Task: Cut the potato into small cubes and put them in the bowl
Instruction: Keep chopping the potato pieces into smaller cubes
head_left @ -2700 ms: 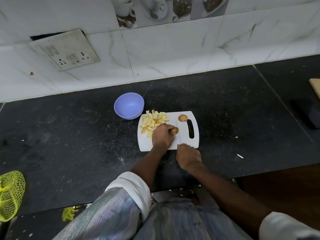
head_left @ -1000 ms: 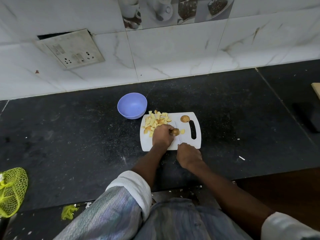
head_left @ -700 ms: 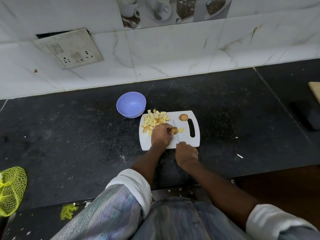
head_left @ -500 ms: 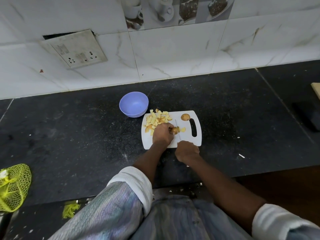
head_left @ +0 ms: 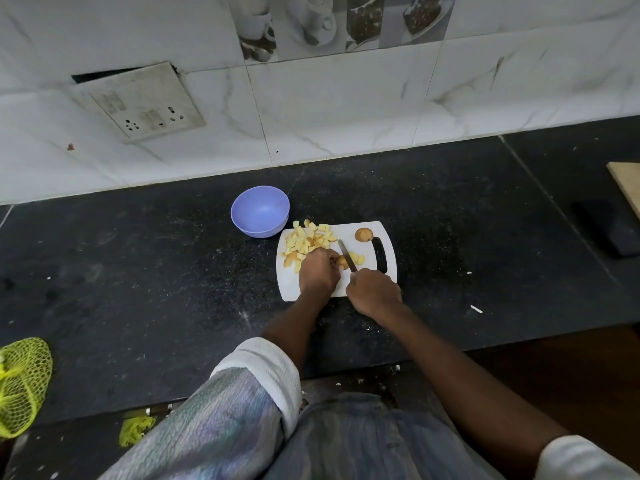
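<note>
- head view: the left hand (head_left: 318, 270) lies knuckles-up on a white cutting board (head_left: 379, 233), its fingers curled over a small potato piece (head_left: 342, 261) and pinning it to the board.
- the right hand (head_left: 374, 292) is wrapped in a fist around the handle of a knife (head_left: 347, 259); the blade slants up and to the left, with its edge against the right side of the held piece.
- a couple of freshly cut yellow bits (head_left: 356, 258) lie just to the right of the blade.
- a heap of potato cubes (head_left: 308, 240) sits on the far left part of the board, just beyond the left hand.
- a brown potato end (head_left: 363, 234) rests near the board's far right corner, beside the slot-shaped handle hole.
- a lilac bowl (head_left: 260, 216) stands on the black countertop (head_left: 138, 271), just beyond the board's far left corner; no cubes show inside it.
- a yellow mesh bag (head_left: 22, 386) lies at the left edge of the counter.
- a switch and socket plate (head_left: 138, 98) is set in the white tiled wall behind.
</note>
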